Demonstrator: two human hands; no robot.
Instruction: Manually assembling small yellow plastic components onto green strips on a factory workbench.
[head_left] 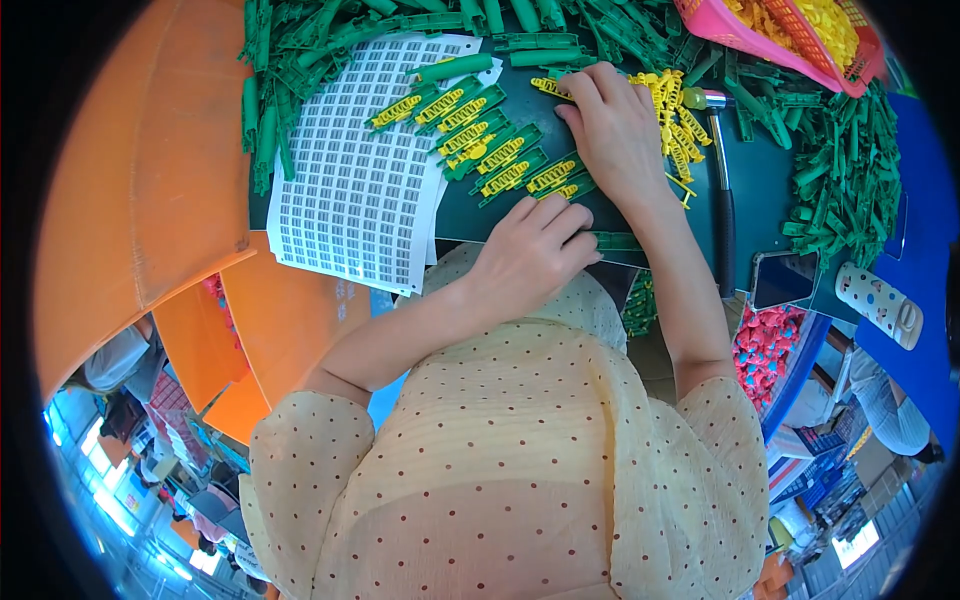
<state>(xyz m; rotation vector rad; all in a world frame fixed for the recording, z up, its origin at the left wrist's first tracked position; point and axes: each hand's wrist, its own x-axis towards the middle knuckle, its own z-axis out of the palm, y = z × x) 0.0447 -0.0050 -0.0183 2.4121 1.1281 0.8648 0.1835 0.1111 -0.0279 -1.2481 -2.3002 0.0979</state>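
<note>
My left hand (535,245) is at the near table edge, fingers curled round the end of a green plastic shell (618,241); its fingertips are partly hidden. Just beyond it, several green shells with yellow ribbed inserts (502,154) lie in slanting rows, one of them touching my left knuckles. My right hand (612,125) reaches farther over the table, its thumb and fingers closing on a yellow ribbed plastic strip (550,88). Beside that wrist is a pile of loose yellow strips (672,115).
Printed label sheets (350,190) lie at left. Green shells (845,170) heap along the back and right. A pink basket (780,45) holds yellow parts. A black-handled hammer (722,190), a phone (783,279) and a dotted white case (878,303) lie at right. Orange panels (140,150) stand left.
</note>
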